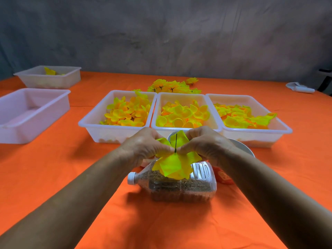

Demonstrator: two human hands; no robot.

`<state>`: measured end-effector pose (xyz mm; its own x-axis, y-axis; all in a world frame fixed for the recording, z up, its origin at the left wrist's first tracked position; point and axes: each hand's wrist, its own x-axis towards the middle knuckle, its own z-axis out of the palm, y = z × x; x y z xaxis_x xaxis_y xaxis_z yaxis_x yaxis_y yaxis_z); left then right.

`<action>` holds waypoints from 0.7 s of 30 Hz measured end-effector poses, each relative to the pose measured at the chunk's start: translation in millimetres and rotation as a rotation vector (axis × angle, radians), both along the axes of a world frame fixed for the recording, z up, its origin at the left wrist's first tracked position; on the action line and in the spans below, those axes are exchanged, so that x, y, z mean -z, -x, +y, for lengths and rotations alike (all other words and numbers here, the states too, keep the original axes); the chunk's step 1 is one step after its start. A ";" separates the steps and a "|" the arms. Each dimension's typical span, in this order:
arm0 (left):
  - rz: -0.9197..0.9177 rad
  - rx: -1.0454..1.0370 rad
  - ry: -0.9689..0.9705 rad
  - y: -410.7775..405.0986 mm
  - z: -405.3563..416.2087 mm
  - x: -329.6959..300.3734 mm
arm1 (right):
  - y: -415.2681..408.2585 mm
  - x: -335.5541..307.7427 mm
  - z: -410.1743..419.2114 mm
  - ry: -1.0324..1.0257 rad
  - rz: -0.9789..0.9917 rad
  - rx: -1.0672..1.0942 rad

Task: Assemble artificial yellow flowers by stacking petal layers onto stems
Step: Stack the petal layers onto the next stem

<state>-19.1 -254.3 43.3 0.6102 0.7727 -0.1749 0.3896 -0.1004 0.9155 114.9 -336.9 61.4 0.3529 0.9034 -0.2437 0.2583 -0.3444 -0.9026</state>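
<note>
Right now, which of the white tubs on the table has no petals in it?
The near left tub, alone at the table's left edge. It shows only a bare bottom; the other four hold yellow petals.

Yellow petal layers [173,165] threaded on a thin dark stem [176,142], stem upright, held above the surface; loose petals fill three white trays [115,131].

Grey, perhaps fabric wall [161,33] behind orange table [53,168].

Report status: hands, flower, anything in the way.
Left hand and right hand both pinching petals at the stem. Flower half built, held above the bottle. Three petal trays just beyond. Nothing blocking.
</note>
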 end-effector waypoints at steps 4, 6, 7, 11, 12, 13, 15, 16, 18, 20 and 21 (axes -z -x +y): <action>0.002 -0.008 0.006 0.0 1.8 0.9 | -1.1 4.2 0.5 -0.023 -0.051 0.009; 0.012 -0.002 0.013 0.3 2.2 1.5 | -0.9 6.9 1.4 -0.050 -0.070 0.013; 0.017 0.001 0.022 0.8 2.5 2.1 | -1.4 8.4 1.3 -0.056 -0.068 0.017; 0.010 0.014 0.097 2.9 4.2 6.1 | -2.9 16.2 -0.9 -0.056 -0.016 0.024; 0.016 0.011 0.114 3.6 4.5 7.7 | -2.1 18.5 -2.3 -0.059 0.009 0.031; 0.025 0.006 0.130 4.4 4.3 8.4 | -1.3 20.2 -4.3 -0.062 0.036 0.044; 0.023 -0.006 0.129 5.8 3.8 9.2 | -1.1 22.5 -7.2 -0.059 0.084 0.083; 0.006 -0.014 0.086 6.3 3.8 9.8 | -1.3 23.1 -8.5 -0.052 0.102 0.103; -0.068 -0.011 -0.073 7.3 3.0 9.1 | -1.9 23.5 -9.9 -0.043 0.133 0.138; -0.157 0.044 -0.229 9.1 1.1 7.5 | -1.5 22.8 -10.6 -0.043 0.131 0.161; -0.180 0.080 -0.292 10.1 0.5 7.3 | -1.0 22.2 -10.8 -0.044 0.127 0.164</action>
